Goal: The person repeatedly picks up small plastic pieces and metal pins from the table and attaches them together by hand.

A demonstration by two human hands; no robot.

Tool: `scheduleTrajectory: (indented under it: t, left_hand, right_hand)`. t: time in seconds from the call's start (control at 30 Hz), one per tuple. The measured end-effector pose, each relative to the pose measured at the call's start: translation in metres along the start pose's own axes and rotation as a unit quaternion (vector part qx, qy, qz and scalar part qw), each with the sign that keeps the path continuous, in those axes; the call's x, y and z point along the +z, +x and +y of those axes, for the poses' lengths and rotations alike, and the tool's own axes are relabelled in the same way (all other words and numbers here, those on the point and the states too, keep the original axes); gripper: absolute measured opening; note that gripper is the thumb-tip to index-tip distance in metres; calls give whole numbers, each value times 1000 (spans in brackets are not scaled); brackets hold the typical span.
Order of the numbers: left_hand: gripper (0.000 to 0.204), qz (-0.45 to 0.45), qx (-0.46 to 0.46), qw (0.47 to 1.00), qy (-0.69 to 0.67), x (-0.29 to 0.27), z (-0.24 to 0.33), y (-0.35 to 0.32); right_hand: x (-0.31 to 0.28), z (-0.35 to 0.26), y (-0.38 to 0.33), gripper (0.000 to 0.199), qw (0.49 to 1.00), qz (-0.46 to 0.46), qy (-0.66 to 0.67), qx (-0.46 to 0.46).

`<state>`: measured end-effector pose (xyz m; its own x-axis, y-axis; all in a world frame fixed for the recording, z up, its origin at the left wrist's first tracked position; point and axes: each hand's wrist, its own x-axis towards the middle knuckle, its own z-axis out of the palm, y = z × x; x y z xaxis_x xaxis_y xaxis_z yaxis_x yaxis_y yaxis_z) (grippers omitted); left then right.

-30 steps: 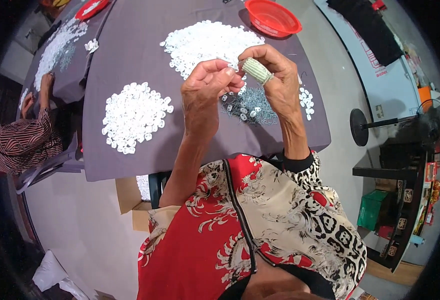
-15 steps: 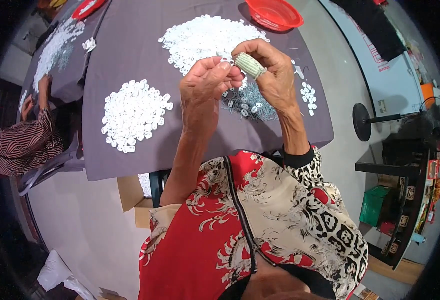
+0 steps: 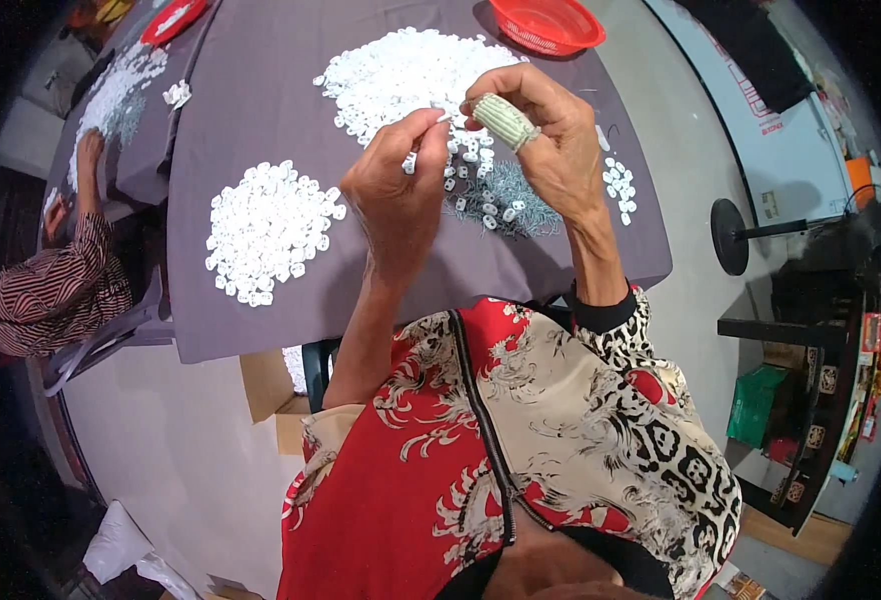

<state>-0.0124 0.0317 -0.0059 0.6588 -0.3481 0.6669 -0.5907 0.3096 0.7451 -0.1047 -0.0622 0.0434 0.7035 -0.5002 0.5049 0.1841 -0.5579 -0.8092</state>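
Note:
My left hand (image 3: 393, 178) and my right hand (image 3: 549, 143) meet above a grey-covered table (image 3: 261, 320), both pinching one small white plastic piece (image 3: 447, 116) between their fingertips. A ribbed pale-green finger guard (image 3: 505, 120) covers my right index finger. Under the hands lies a patch of thin grey metal bits (image 3: 506, 200) with a few white pieces on it. A big loose heap of white pieces (image 3: 401, 70) lies beyond the hands. A tidier round pile of white pieces (image 3: 269, 230) sits to the left.
A red plastic basket (image 3: 546, 22) stands at the table's far edge. A few white pieces (image 3: 619, 185) lie at the right edge. A person in a striped sleeve (image 3: 56, 290) works at a second grey table (image 3: 151, 170) on the left. Cardboard boxes (image 3: 271, 395) sit underneath.
Both hands have stayed together over the metal bits, shifting slightly toward the big heap. The fingers have moved a little on the small white piece.

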Motion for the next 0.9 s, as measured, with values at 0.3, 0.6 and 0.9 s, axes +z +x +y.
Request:
scheduleTrajectory:
  t: [0.3,0.6,0.9]
  left_hand:
    - [17,-80,-218,964,-132,3,2,-3]
    - [26,-70,-365,863,-343,1,-3,2]
    - [32,-57,-392,831,-391,-1,-6,2]
  right_hand:
    - [5,5,-4,9,999,-16,-49,-11]
    - [3,19,-5,9,999,-20,-43,12]
    - [-7,24,-1,8,997,-38,21,65]
